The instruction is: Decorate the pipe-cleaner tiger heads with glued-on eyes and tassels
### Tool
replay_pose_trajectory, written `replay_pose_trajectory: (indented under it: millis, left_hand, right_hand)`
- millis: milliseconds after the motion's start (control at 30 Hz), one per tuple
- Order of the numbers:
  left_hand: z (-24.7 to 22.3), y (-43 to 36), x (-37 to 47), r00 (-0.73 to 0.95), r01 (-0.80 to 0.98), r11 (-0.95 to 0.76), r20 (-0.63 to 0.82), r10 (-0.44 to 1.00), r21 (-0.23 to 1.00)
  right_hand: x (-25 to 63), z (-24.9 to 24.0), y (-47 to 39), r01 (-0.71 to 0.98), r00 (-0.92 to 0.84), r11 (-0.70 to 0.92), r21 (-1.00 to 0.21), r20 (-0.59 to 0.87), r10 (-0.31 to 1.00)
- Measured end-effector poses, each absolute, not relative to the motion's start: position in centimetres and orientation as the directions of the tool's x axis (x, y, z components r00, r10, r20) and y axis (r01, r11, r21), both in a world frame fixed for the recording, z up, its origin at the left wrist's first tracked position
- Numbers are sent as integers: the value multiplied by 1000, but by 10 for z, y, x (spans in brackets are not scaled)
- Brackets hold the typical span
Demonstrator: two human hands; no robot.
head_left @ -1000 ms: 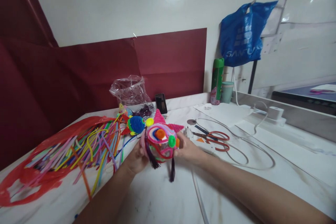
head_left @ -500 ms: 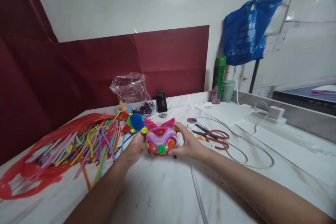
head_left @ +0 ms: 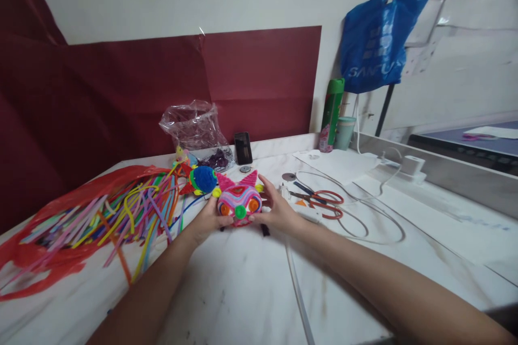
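Observation:
A colourful pipe-cleaner animal head (head_left: 240,200) with pointed pink ears, orange eyes and a green nose is held between my two hands, facing me. My left hand (head_left: 208,221) grips its left side, thumb near the lower edge. On the opposite side my right hand (head_left: 277,209) has its fingers behind and its thumb at the lower edge. Just behind my left hand lies a blue ball-shaped piece (head_left: 203,179) with red and yellow parts.
Many pipe cleaners (head_left: 129,210) lie on red plastic (head_left: 48,267) at left. Orange-handled scissors (head_left: 327,202), a white glue gun (head_left: 309,214) and looped cable (head_left: 394,215) are at right. Behind stand a phone (head_left: 243,148), green can (head_left: 332,113) and cup (head_left: 345,132).
The camera view has shifted, so most things appear slightly further left and higher. The head's face now tilts up a little more, with both hands still around it.

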State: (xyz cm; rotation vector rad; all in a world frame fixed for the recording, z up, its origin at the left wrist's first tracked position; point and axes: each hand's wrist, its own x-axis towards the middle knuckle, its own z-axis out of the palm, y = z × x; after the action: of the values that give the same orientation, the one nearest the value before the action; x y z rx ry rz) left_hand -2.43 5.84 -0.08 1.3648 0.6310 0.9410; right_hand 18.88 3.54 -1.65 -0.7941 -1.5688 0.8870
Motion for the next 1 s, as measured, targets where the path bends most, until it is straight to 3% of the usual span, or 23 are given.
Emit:
replay_pose_trajectory:
  millis: [233, 500, 733, 1000]
  left_hand:
    - [-19, 73, -23, 425, -94, -63, 97, 900, 994]
    - [-18, 73, -19, 361, -98, -191, 214, 908, 977]
    - [19, 51, -14, 253, -162, -478, 505, 825, 863]
    - [29, 52, -21, 284, 0, -401, 384, 878, 916]
  right_hand:
    - [191, -44, 53, 49, -92, 325, -945, 320, 943]
    - [191, -40, 52, 118, -71, 441, -890, 436, 897]
    - [193, -7, 27, 186, -14, 619, -763, 628, 778]
    - [189, -3, 29, 80, -6, 506, -859, 507, 862]
